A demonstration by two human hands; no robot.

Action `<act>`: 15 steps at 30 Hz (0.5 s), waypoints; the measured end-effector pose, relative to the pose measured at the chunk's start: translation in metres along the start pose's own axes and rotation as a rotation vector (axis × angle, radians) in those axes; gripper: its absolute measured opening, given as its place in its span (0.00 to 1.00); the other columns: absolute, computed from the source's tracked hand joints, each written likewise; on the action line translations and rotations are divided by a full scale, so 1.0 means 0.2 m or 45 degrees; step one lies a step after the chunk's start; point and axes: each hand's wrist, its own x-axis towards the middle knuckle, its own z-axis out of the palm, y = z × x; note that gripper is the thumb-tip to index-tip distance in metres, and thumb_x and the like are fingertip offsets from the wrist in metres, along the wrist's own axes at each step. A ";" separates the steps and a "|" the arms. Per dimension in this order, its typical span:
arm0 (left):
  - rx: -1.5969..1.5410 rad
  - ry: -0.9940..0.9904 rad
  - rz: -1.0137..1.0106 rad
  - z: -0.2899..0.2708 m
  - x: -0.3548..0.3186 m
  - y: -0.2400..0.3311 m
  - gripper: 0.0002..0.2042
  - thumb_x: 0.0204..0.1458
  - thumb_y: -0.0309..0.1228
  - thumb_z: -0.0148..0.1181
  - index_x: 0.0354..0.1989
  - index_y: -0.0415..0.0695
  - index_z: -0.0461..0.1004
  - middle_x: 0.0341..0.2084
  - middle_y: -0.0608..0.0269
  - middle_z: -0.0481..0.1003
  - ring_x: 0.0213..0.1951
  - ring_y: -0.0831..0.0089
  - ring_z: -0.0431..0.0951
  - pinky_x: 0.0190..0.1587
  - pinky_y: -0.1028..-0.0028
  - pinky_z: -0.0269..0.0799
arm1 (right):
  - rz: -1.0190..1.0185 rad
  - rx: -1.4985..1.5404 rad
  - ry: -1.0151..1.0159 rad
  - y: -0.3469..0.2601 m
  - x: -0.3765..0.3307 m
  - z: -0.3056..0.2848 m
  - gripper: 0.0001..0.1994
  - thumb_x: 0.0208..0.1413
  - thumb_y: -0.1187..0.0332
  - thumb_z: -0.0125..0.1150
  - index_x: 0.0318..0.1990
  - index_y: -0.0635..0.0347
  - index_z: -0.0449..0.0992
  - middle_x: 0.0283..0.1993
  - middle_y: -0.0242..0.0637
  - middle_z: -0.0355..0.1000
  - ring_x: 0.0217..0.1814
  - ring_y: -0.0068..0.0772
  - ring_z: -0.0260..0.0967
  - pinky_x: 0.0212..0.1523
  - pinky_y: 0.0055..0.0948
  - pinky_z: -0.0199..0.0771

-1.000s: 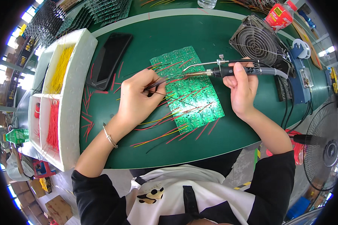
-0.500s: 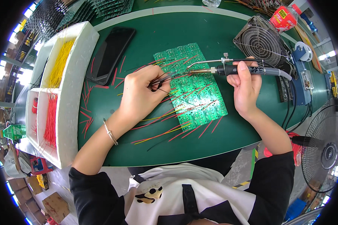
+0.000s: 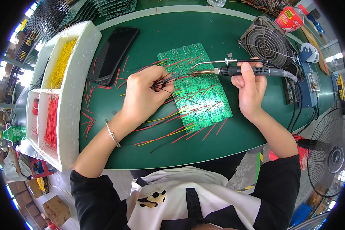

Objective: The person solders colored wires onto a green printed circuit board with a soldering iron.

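A green circuit board panel (image 3: 207,100) lies on the table, with red, black and yellow wires sticking out along its left and lower sides. My left hand (image 3: 147,89) is closed on several black wires (image 3: 164,81) at the panel's left edge, their ends reaching over the board. In my right hand (image 3: 251,86) is a soldering iron (image 3: 239,71), held level from the right, with a thin metal feed tube fixed above it. Its tip meets the upper middle of the board, near the wire ends; the exact contact is too small to make out.
At left stands a white foam box (image 3: 71,96) with yellow and red wires in compartments. A black phone (image 3: 115,55) and loose red wires (image 3: 89,122) lie beside it. To the right are a square metal fan (image 3: 265,42), a blue soldering unit (image 3: 308,82) and cables.
The soldering iron's tip has shifted very slightly left and up on the board. Both hands otherwise keep nearly the same place and grip.
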 end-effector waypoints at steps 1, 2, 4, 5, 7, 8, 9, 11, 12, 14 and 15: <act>0.001 -0.001 -0.002 0.00 0.00 0.00 0.05 0.39 0.19 0.59 0.20 0.35 0.68 0.13 0.68 0.65 0.17 0.87 0.58 0.19 0.85 0.57 | 0.001 0.002 -0.001 0.00 0.00 0.00 0.06 0.57 0.67 0.46 0.32 0.60 0.62 0.19 0.24 0.53 0.18 0.12 0.44 0.20 0.18 0.47; 0.003 -0.001 -0.004 0.00 0.00 0.00 0.05 0.39 0.19 0.59 0.20 0.35 0.68 0.13 0.68 0.65 0.17 0.87 0.58 0.19 0.85 0.57 | -0.005 -0.002 -0.009 0.00 0.00 0.00 0.06 0.57 0.68 0.46 0.32 0.60 0.62 0.20 0.24 0.53 0.18 0.12 0.44 0.20 0.18 0.47; 0.005 -0.008 -0.008 0.00 0.00 -0.01 0.05 0.39 0.19 0.59 0.19 0.35 0.68 0.13 0.68 0.65 0.17 0.87 0.58 0.19 0.85 0.56 | -0.011 -0.013 -0.012 0.00 0.00 0.00 0.06 0.57 0.68 0.46 0.32 0.60 0.62 0.20 0.24 0.53 0.18 0.12 0.44 0.20 0.18 0.47; 0.002 -0.009 -0.008 0.00 0.00 -0.01 0.05 0.39 0.19 0.59 0.19 0.35 0.68 0.13 0.68 0.65 0.17 0.87 0.58 0.19 0.85 0.56 | -0.012 -0.026 -0.010 0.00 0.00 0.00 0.06 0.57 0.68 0.46 0.32 0.60 0.62 0.19 0.24 0.52 0.18 0.12 0.45 0.20 0.18 0.47; 0.007 -0.003 0.000 0.00 0.00 0.00 0.06 0.39 0.19 0.59 0.19 0.35 0.68 0.13 0.68 0.65 0.17 0.87 0.58 0.19 0.85 0.57 | -0.015 -0.032 -0.008 0.01 0.00 -0.01 0.06 0.57 0.68 0.46 0.32 0.60 0.62 0.19 0.24 0.52 0.18 0.12 0.45 0.20 0.18 0.47; 0.008 -0.004 0.000 0.00 0.00 0.00 0.06 0.39 0.19 0.59 0.19 0.35 0.68 0.13 0.68 0.65 0.17 0.87 0.58 0.19 0.85 0.57 | -0.018 -0.026 -0.017 0.01 0.00 -0.01 0.06 0.57 0.68 0.46 0.32 0.61 0.62 0.19 0.24 0.52 0.18 0.12 0.45 0.20 0.18 0.47; 0.015 -0.004 0.002 0.00 0.00 0.00 0.06 0.39 0.19 0.59 0.19 0.35 0.68 0.13 0.68 0.65 0.17 0.87 0.58 0.19 0.85 0.57 | -0.020 -0.022 -0.027 0.02 0.00 -0.02 0.07 0.58 0.68 0.46 0.32 0.61 0.63 0.18 0.24 0.52 0.18 0.12 0.45 0.20 0.18 0.47; 0.023 -0.004 0.003 0.00 0.00 0.00 0.06 0.39 0.19 0.59 0.19 0.35 0.68 0.13 0.68 0.65 0.17 0.87 0.58 0.19 0.85 0.57 | -0.022 0.011 -0.023 0.03 0.01 -0.02 0.07 0.56 0.67 0.48 0.31 0.60 0.62 0.20 0.24 0.53 0.18 0.11 0.46 0.19 0.17 0.47; 0.021 -0.002 0.001 0.00 0.00 0.00 0.06 0.39 0.19 0.59 0.19 0.35 0.68 0.13 0.68 0.65 0.17 0.87 0.58 0.19 0.85 0.57 | -0.024 0.041 -0.019 0.03 0.01 -0.02 0.09 0.55 0.66 0.51 0.31 0.60 0.61 0.21 0.24 0.55 0.18 0.10 0.46 0.18 0.16 0.48; 0.020 0.000 -0.001 0.00 0.00 0.00 0.06 0.39 0.19 0.60 0.19 0.35 0.68 0.13 0.68 0.65 0.17 0.87 0.58 0.19 0.85 0.57 | -0.028 0.036 0.000 0.03 0.01 -0.02 0.09 0.56 0.66 0.51 0.31 0.60 0.62 0.20 0.24 0.55 0.18 0.11 0.46 0.18 0.16 0.48; 0.031 0.000 0.004 0.00 0.00 0.00 0.06 0.39 0.19 0.60 0.19 0.35 0.68 0.13 0.68 0.65 0.17 0.88 0.58 0.19 0.85 0.56 | -0.033 0.031 0.020 0.03 0.01 -0.02 0.09 0.56 0.66 0.51 0.31 0.60 0.62 0.20 0.24 0.55 0.18 0.11 0.46 0.18 0.16 0.48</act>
